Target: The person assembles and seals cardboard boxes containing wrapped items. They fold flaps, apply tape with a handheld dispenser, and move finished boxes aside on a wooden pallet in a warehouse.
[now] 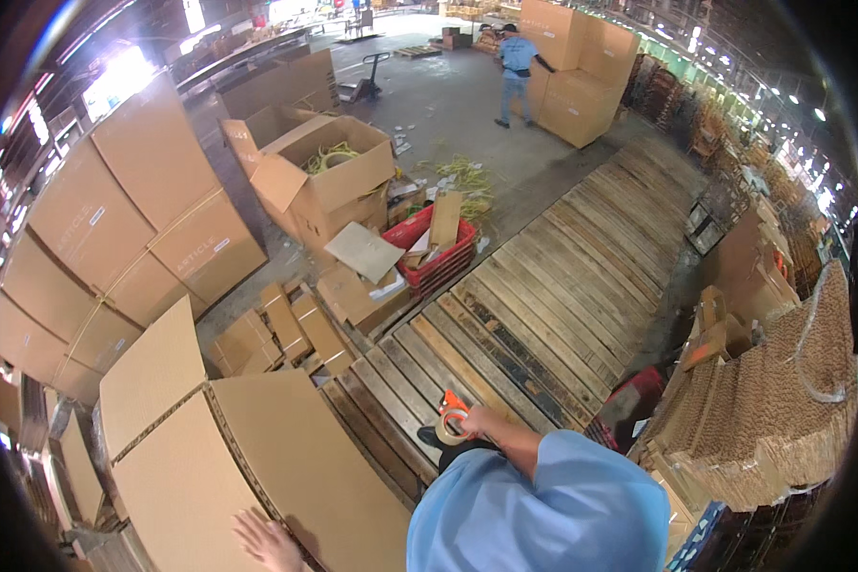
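Note:
My left hand (267, 541) lies with fingers spread on top of a large brown cardboard box (300, 439), near the seam between its panels. The box top shows long flaps, one of them standing out toward the far left. Away from the box, on my right side, my right hand (481, 425) is closed round an orange tape dispenser (454, 402) that carries a roll of tape. The dispenser hangs over a wooden slatted platform (543, 286), and my dark shoe shows just beneath it.
Stacked cartons (129, 229) stand at the left. Ahead are an open carton (338, 167) with yellow strapping, a red basket (439, 262) of scraps and a pallet jack (372, 76). A co-worker (518, 71) touches tall cartons (582, 76). Corrugated sheets (772, 391) lean at the right.

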